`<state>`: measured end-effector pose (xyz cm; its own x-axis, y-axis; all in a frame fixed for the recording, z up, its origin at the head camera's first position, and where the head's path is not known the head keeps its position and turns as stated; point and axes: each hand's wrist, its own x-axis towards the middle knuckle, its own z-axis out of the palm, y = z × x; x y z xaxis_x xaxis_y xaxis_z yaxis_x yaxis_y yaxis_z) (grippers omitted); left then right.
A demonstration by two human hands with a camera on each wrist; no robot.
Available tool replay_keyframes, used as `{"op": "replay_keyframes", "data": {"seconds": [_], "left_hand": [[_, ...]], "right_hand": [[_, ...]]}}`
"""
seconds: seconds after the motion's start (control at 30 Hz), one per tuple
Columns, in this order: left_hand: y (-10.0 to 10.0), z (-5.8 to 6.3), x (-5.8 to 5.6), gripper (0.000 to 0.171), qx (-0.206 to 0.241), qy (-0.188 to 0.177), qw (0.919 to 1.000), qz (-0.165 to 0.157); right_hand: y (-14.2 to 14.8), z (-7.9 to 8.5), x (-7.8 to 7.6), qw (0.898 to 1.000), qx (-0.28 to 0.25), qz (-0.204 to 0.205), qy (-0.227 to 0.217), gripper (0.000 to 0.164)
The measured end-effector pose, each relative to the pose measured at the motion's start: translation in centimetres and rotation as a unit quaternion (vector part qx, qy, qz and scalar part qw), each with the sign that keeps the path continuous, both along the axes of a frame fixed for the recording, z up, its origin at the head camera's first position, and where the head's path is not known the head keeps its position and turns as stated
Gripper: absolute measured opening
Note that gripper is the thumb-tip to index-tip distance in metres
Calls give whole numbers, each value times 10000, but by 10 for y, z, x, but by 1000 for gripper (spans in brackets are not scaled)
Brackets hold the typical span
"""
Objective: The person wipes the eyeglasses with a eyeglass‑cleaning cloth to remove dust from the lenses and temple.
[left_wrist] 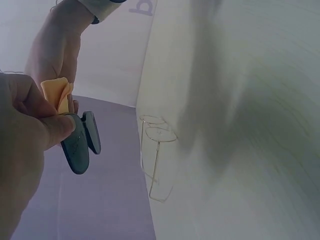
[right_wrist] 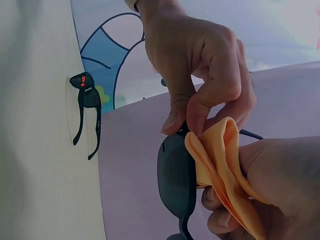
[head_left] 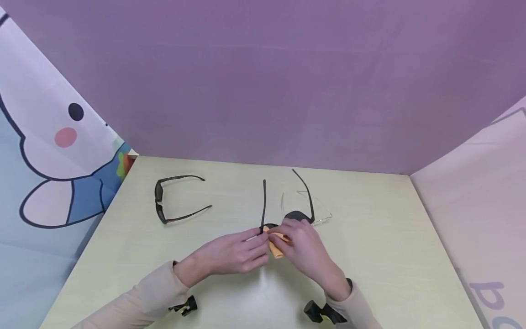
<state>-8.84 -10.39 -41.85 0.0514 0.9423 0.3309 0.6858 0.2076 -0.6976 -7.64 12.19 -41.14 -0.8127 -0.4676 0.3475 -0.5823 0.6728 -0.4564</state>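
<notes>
Dark-lensed sunglasses (head_left: 297, 215) with black temples are held up over the table between both hands. The left hand (head_left: 234, 253) pinches the frame at one end, by the hinge, as the right wrist view shows with the lens (right_wrist: 176, 175) facing that camera. In the right hand (head_left: 306, 249) is a folded orange cloth (head_left: 276, 250), gripped against the back of the near lens. From the left wrist view, the thumb lies along the edge of the sunglasses (left_wrist: 76, 150), with the cloth (left_wrist: 57, 92) just above.
A second pair of black sunglasses (head_left: 159, 201) lies at the left of the table (head_left: 370, 256), temples pointing right. Thin clear-framed glasses (head_left: 324, 219) lie behind the held pair, partly hidden by it. A purple backdrop (head_left: 263, 91) stands along the far edge.
</notes>
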Motion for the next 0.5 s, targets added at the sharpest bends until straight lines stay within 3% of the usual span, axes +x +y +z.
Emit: {"op": "replay_keyframes", "data": {"seconds": [0.23,0.37,0.5], "left_hand": [[0,3,0,33,57,122,9999,-8],[-1,4,-1,33,99,158,9998,-49],[-2,4,-1,31,138,158,9997,-100]], "right_hand": [[10,2,-3,9977,-656,-160,-57,10],[20,4,-6,9926,-1126,-389,253,14],[30,4,-11,9873,-1103,-856,756,14]]}}
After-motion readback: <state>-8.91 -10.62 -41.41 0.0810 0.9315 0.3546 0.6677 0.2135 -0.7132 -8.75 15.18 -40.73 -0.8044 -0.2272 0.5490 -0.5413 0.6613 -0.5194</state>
